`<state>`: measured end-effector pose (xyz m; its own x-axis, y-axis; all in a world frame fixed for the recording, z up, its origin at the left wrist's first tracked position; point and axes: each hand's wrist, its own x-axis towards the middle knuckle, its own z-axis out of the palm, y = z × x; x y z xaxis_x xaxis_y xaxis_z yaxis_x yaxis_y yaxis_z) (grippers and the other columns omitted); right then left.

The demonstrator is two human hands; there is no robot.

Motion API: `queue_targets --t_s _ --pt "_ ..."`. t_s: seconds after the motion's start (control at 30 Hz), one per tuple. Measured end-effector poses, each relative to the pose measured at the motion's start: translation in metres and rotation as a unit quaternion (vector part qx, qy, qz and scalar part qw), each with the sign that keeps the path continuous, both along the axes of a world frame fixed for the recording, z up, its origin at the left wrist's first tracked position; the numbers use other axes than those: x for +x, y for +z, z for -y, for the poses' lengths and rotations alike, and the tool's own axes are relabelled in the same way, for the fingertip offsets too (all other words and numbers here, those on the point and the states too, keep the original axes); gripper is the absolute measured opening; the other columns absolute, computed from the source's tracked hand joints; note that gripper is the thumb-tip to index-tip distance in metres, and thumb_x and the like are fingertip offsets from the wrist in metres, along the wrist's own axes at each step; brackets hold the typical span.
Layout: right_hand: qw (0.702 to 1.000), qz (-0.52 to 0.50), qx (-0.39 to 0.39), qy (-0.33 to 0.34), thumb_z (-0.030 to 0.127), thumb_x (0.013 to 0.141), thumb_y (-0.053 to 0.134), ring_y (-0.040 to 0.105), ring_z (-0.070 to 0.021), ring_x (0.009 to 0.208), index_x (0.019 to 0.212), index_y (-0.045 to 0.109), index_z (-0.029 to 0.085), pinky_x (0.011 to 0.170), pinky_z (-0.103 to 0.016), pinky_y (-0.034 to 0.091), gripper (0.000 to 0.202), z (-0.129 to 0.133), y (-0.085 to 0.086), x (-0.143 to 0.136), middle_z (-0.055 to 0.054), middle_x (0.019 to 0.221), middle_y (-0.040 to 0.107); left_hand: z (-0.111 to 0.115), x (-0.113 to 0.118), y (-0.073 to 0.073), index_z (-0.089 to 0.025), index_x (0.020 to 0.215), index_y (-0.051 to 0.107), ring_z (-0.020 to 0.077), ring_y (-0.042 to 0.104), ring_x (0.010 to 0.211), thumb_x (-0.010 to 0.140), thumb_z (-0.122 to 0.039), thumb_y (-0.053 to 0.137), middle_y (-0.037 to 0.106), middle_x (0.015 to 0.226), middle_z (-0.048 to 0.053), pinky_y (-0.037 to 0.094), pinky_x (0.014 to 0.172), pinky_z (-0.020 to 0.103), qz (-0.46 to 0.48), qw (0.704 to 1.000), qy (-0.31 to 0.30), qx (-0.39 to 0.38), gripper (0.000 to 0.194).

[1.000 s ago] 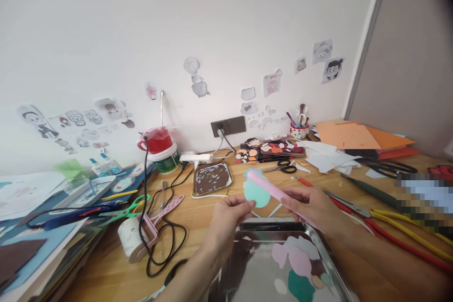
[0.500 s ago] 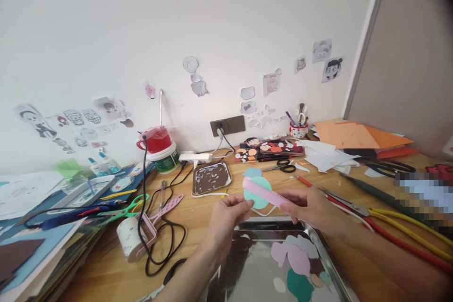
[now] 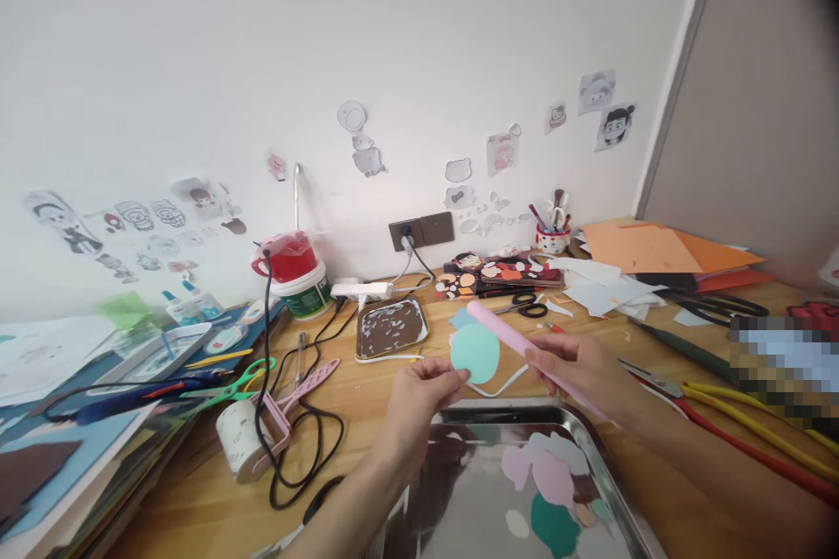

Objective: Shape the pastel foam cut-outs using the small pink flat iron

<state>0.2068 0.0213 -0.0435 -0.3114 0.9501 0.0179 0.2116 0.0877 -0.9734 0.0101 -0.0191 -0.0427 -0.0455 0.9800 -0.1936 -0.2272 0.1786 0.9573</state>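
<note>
My left hand (image 3: 433, 389) pinches the lower left edge of a mint-green round piece (image 3: 474, 353). Fingers of my right hand (image 3: 567, 367) are wrapped round a pink rod (image 3: 502, 330), which slants up to the left, its rounded end above the mint piece. The rod and the round piece look apart. Below both hands lies a metal tray (image 3: 583, 428) with pink, grey and green flat cutouts (image 3: 554, 524). Behind the mint piece, a light blue cutout (image 3: 461, 314) is partly hidden.
A brown pad (image 3: 391, 327) and black scissors (image 3: 528, 306) lie behind my hands. On the right are yellow-and-red handled cutters (image 3: 734, 432) and orange sheets (image 3: 642, 248). Left stand a roll with pink handle (image 3: 241, 441), black cables and a white bucket (image 3: 301, 295).
The pink rod has turned steeper and lifted off the front of the mint piece, with my right hand shifting slightly right. My left hand still holds the piece in nearly the same place.
</note>
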Motion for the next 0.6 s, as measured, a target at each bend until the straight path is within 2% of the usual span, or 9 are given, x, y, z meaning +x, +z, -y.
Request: queue_targets --t_s 0.17,0.27,0.37,0.47,0.6 --pt "1.0 -0.015 -0.001 -0.015 0.045 0.071 0.048 0.045 -0.0087 0.046 0.068 0.058 0.017 0.043 -0.02 0.036 0.03 -0.001 0.008 0.003 0.001 0.056 0.05 -0.002 -0.004 -0.003 -0.013 0.061 0.061 0.0062 0.044 0.053 0.051 -0.026 0.07 0.054 0.061 -0.001 0.038 0.055 0.018 0.04 0.999 0.007 0.007 0.019" --pt "1.0 -0.002 -0.01 0.009 0.043 0.071 0.05 0.046 -0.0097 0.049 0.082 0.06 0.017 0.044 -0.02 0.036 0.03 0.004 0.011 -0.001 0.001 0.059 0.053 -0.002 -0.004 -0.003 -0.013 0.064 0.061 0.0062 0.046 0.056 0.052 -0.027 0.069 0.054 0.062 -0.001 0.039 0.056 0.017 0.054 0.999 0.0 -0.004 0.02" --pt "0.998 0.011 -0.008 0.065 0.039 0.072 0.051 0.048 -0.0102 0.051 0.094 0.057 0.015 0.045 -0.02 0.037 0.034 0.012 0.012 -0.006 0.0 0.063 0.054 -0.001 -0.002 -0.002 -0.012 0.061 0.06 0.0059 0.047 0.054 0.051 -0.026 0.07 0.053 0.06 -0.001 0.039 0.055 0.017 0.053 0.998 0.011 -0.021 0.02" --pt "0.994 0.023 -0.002 0.109 0.036 0.072 0.051 0.048 -0.0106 0.054 0.093 0.058 0.015 0.048 -0.021 0.038 0.031 0.018 0.013 -0.01 0.0 0.067 0.055 0.001 0.002 -0.001 -0.012 0.059 0.06 0.0055 0.046 0.051 0.049 -0.026 0.071 0.052 0.057 -0.001 0.039 0.054 0.018 0.049 0.998 0.019 -0.028 0.021" --pt "0.994 0.036 -0.013 0.103 0.035 0.072 0.051 0.047 -0.0106 0.053 0.093 0.058 0.014 0.048 -0.022 0.039 0.03 0.022 0.013 -0.011 -0.001 0.068 0.056 0.003 0.005 -0.001 -0.012 0.059 0.059 0.0056 0.046 0.048 0.049 -0.028 0.071 0.052 0.054 -0.001 0.038 0.052 0.018 0.049 0.998 0.002 -0.032 0.023"
